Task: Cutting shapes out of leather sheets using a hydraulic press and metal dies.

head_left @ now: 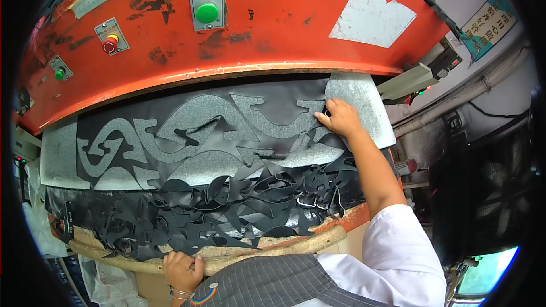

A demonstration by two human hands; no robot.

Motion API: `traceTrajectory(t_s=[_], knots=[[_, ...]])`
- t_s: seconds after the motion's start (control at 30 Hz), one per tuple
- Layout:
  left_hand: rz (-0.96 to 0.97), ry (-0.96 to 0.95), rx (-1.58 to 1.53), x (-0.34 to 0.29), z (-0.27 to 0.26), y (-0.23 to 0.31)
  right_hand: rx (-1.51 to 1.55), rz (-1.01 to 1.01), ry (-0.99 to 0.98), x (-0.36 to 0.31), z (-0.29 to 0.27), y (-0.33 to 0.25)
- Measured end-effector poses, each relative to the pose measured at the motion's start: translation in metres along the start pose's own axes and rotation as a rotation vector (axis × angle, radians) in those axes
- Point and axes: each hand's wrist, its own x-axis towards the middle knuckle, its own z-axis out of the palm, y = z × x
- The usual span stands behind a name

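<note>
Right hand (342,117): farther forward, fingers bent, thumb spread from the index finger.
Right forearm (375,170): reaching forward, slanting left.
Left hand (183,271): low, held in close, fingers curled, thumb at its right side.
Left wrist (181,292): near the lower edge of view.

Left head-worn fisheye, looking down and forward, close from above

Far edge of the dark sheet (278,92) hidden beneath the red machine (267,40), left forearm (178,301) cut off below
</note>
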Motion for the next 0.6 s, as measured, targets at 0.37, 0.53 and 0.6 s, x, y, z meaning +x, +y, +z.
traceTrajectory(t_s=[0.37, 0.53, 0.6], knots=[[0.006, 0.025, 0.057, -0.004, -0.006, 0.003, 0.627, 0.465, 0.352, -0.004, 0.014, 0.019], [-0.017, 0.059, 0.053, -0.005, -0.002, 0.008, 0.665, -0.021, 0.091, 0.025, 0.003, -0.079], [-0.023, 0.07, 0.049, -0.004, -0.003, 0.007, 0.653, -0.127, 0.07, 0.034, 0.01, -0.096]])
